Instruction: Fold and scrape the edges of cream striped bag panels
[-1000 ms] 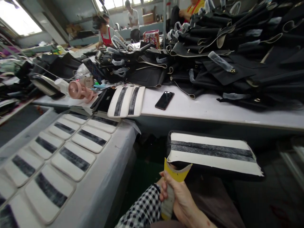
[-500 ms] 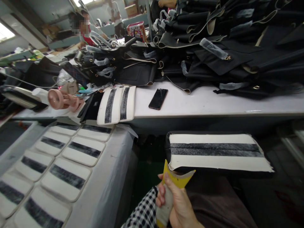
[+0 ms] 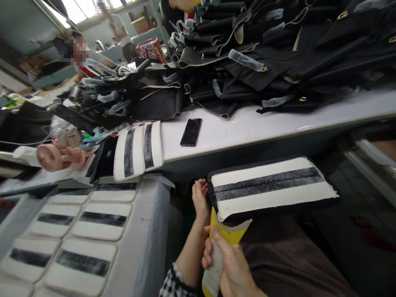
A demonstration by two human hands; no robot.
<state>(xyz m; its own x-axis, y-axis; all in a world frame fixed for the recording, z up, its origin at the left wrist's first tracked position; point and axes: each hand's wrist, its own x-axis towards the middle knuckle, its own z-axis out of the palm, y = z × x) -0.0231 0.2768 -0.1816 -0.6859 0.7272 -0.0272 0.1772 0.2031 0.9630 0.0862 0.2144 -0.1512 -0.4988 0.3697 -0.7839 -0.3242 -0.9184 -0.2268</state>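
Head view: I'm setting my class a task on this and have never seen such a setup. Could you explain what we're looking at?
There is no machine here, just a person's two bare hands. The camera is worn on the person's head, looking forward and down, so we see roughly what they see.

The right hand grips a yellow tool by its pale handle. The left hand is beside the near-left end of a black piece with a white, dark-striped face; whether it touches is unclear.

On the white table lie a phone, a pink fan, striped pads and a heap of black goods. More pads lie on the left-hand surface.
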